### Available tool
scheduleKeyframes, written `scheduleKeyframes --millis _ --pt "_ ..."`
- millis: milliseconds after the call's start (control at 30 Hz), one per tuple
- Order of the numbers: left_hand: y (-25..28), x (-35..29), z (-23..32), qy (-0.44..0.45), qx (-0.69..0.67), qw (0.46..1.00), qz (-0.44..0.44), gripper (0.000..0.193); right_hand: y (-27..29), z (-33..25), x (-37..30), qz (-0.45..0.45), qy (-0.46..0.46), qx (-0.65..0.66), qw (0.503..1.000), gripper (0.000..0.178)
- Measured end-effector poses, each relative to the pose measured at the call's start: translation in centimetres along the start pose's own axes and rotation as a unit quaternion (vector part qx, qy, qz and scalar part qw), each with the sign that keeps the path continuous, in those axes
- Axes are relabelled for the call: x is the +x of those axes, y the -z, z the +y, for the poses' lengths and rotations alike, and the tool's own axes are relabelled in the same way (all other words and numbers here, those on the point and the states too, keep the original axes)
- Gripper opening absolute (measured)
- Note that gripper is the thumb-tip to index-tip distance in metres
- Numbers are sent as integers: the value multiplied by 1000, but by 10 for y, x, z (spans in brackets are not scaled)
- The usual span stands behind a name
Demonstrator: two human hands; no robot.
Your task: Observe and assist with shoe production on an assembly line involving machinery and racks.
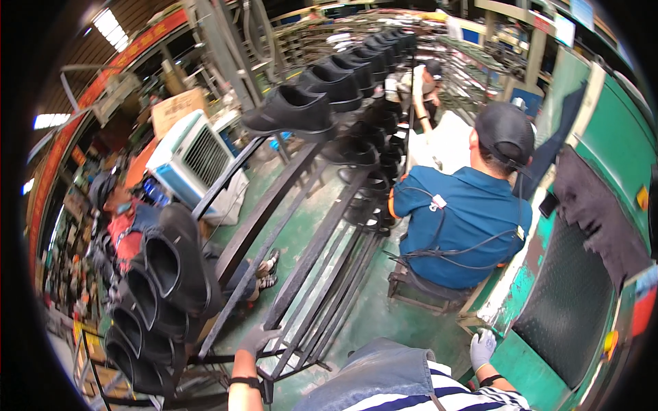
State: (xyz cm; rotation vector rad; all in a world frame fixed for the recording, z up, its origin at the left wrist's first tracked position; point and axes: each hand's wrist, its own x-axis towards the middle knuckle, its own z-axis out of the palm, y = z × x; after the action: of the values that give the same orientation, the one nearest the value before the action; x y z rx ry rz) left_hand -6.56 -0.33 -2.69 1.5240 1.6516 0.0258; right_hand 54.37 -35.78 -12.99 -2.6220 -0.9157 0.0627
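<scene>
Noted first, for writing: characters on a long red banner [152, 34] along the roof at upper left; dark print on a cardboard box [178, 113] behind the white air cooler [205, 159]; small paper sheets [565, 31] at upper right, too small to read.

Inspected next, for grip: left hand [258, 339] in a grey glove, dark band at the wrist, at the near end of a dark metal rack [305, 269]; fingers touching or just beside the end of a bar; impossible to tell whether clenched around the metal or merely laid on it; right hand [483, 348] in a pale glove, fingers bent, at the near edge of the green machine [531, 366]; impossible to tell whether grasping that edge or only resting there.

Located relative to the grip: rack bars running forward from the left hand; one row of black shoes [195, 267] to the left of that hand, near it; a second row [301, 113] well beyond, ahead, receding toward the top; both well apart from the right hand.

Seen also: a seated person in a blue shirt [456, 219] ahead of the right hand; a person in red [127, 236] at left; dark cloth [593, 212] over the machine.
</scene>
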Motion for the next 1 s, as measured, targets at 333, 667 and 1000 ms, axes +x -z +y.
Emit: scheduleKeyframes --millis 333,667,1000 --pt "-13 -68 88 40 -146 989 2 50 71 -8 9 77 44 -53 995 28" --pt "-13 -36 10 -184 170 955 161 53 50 90 -31 153 -312 -29 937 69" --pt "20 -34 -1 -40 145 983 105 68 77 -18 80 159 -106 68 979 56"
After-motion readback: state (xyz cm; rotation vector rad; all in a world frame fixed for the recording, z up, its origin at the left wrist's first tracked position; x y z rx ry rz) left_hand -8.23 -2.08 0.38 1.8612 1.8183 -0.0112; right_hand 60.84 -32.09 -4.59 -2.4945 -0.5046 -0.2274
